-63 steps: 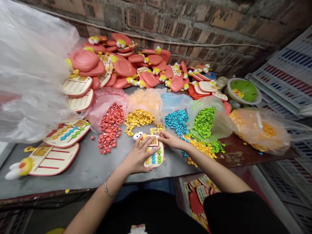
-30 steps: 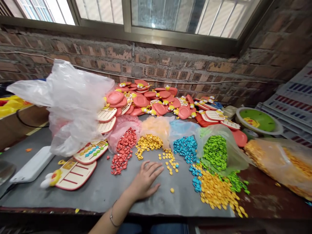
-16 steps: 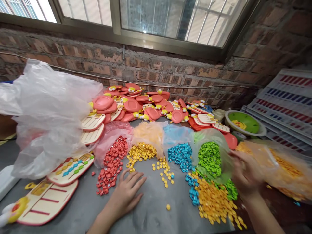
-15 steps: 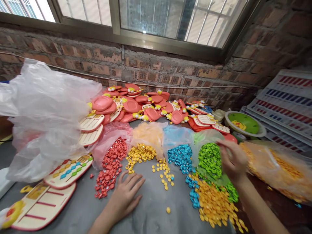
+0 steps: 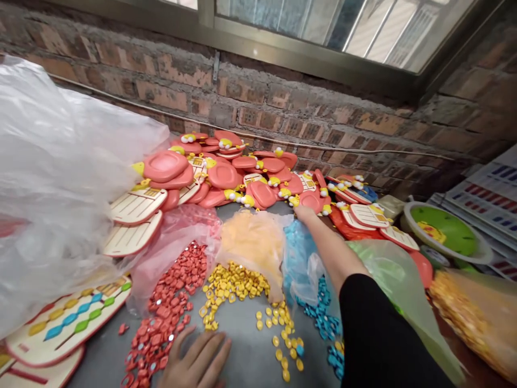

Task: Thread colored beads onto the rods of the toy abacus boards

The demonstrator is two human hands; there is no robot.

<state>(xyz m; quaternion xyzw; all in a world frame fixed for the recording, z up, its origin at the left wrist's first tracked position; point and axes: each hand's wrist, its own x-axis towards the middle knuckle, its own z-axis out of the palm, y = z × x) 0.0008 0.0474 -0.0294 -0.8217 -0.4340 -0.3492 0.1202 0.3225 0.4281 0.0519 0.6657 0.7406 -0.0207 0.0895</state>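
My left hand rests low in the view, fingers stretched out and apart, beside the spilled red beads. It holds nothing. My right hand is at the front of a heap of red wooden boards with yellow bird-like heads; its fingers are hidden, so any hold cannot be seen. Under my right forearm lies a bag of blue beads, partly covered by it. Yellow beads spill from a bag between my hands. A board with rows of coloured beads lies at the left.
A large clear plastic bag bulges at the left. To the right are a greenish plastic bag, a white-rimmed green bowl and a bag of orange-yellow pieces. A brick wall stands behind the heap.
My right hand has left the bag of green beads and stretched forward and left to the heap of boards. My left hand stays by the red beads. The view has shifted.
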